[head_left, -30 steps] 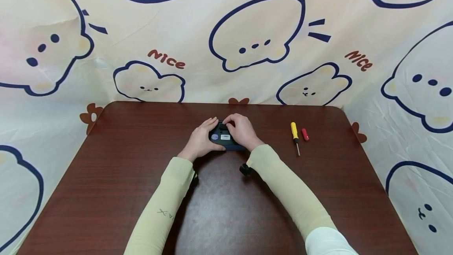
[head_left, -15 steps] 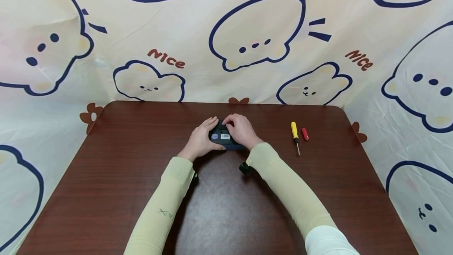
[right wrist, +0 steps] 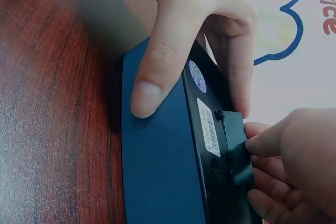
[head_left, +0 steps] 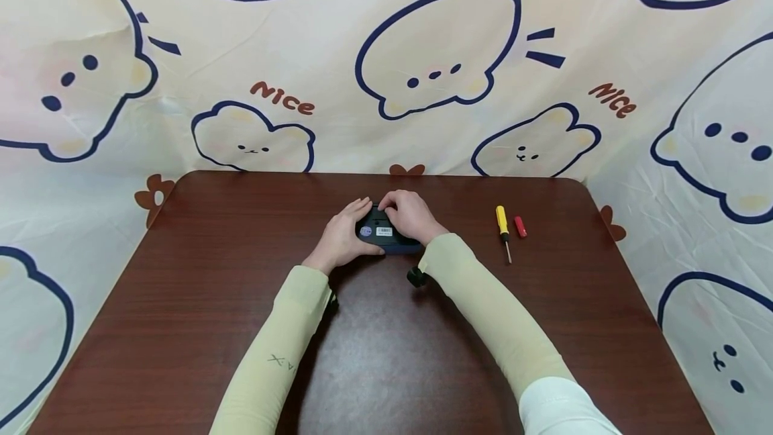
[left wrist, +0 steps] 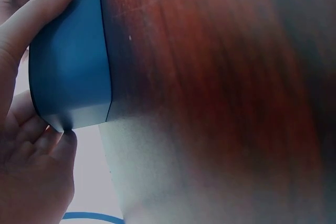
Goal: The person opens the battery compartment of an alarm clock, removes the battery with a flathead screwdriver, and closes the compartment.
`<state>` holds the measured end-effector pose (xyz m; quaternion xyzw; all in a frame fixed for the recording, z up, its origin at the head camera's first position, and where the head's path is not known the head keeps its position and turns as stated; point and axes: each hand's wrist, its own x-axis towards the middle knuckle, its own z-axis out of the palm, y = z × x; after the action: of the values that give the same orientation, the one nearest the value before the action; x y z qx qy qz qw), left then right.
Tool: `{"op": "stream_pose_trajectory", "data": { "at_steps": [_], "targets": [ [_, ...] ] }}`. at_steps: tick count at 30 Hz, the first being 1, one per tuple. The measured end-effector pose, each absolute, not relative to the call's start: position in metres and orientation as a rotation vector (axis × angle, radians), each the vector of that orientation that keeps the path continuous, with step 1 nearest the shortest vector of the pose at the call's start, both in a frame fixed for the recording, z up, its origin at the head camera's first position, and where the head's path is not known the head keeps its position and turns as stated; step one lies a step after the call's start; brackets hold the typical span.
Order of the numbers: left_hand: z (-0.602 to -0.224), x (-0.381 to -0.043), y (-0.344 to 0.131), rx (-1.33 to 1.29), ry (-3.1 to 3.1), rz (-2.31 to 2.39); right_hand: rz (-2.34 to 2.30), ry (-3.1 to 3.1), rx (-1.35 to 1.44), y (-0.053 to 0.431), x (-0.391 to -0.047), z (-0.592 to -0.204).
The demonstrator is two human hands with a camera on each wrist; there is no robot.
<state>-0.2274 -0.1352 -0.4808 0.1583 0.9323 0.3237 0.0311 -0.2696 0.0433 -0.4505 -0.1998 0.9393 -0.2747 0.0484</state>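
A blue box-shaped device [head_left: 404,248] lies on the table with its black back up, bearing a white barcode label [right wrist: 208,127] and a round sticker [right wrist: 197,76]. My left hand [head_left: 341,237] grips its left end, thumb on the blue side [left wrist: 71,66] and fingers round the far edge. At the back's far edge, my right hand [head_left: 413,215] pinches a small black battery cover [right wrist: 237,148] between thumb and fingers. In the right wrist view the cover sits against the back; whether it is fully seated, I cannot tell. The right hand hides part of the device in the head view.
To the right lie a yellow-handled screwdriver [head_left: 503,232] and a small red cylinder [head_left: 521,226], which looks like a battery. The brown wooden table [head_left: 181,307] ends not far beyond the hands, at a patterned cloth [head_left: 338,39].
The dark recess visible in the device's back a second ago is now covered by the black cover. My right hand has shifted slightly away from me; the left keeps its grip.
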Motion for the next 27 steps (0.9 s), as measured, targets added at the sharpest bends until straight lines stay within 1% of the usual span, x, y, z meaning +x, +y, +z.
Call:
{"op": "stream_pose_trajectory", "data": {
  "at_steps": [16, 27],
  "targets": [
    [-0.4812, -0.2288, -0.1357, 0.502, 2.887, 0.982, -0.846, 2.865, -0.583, 0.0473, -0.2747, -0.4463],
    [-0.4836, -0.2289, -0.1366, 0.503, 2.880, 0.988, -0.834, 2.843, -0.590, 0.0420, -0.2706, -0.4467]
  ]
}}
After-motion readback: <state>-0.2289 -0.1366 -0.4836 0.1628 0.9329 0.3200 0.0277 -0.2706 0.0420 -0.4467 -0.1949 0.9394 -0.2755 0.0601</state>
